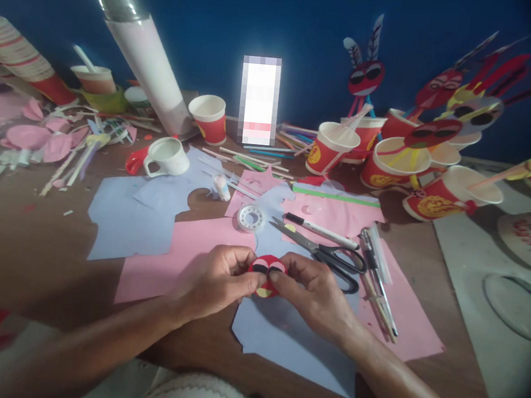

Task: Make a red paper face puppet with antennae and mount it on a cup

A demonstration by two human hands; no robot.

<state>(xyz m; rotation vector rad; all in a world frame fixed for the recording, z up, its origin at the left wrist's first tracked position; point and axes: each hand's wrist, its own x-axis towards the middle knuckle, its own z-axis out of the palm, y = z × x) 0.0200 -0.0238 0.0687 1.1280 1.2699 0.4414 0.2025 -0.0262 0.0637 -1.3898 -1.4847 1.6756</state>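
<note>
Between my two hands is a round red paper face [266,277] with pink eyelids, black eye shapes and a pale yellow mouth. My left hand [228,276] pinches its left side, the thumb pressing on the front. From the other side my right hand [308,289] grips it, its thumb close to the eyes. Just beyond the fingers lie black-handled scissors [321,247], a white tape roll [251,219] and a capped marker [321,230]. Pink paper [167,258] and grey-blue paper [298,350] are spread under and around my hands.
Red paper cups [330,149] at the back right hold straws and finished paper faces [366,78]. A bright phone screen [259,102] stands at the back. A white mug [169,156], a leaning white cylinder [149,68], stacked cups [22,57] and pink scraps [29,137] are on the left.
</note>
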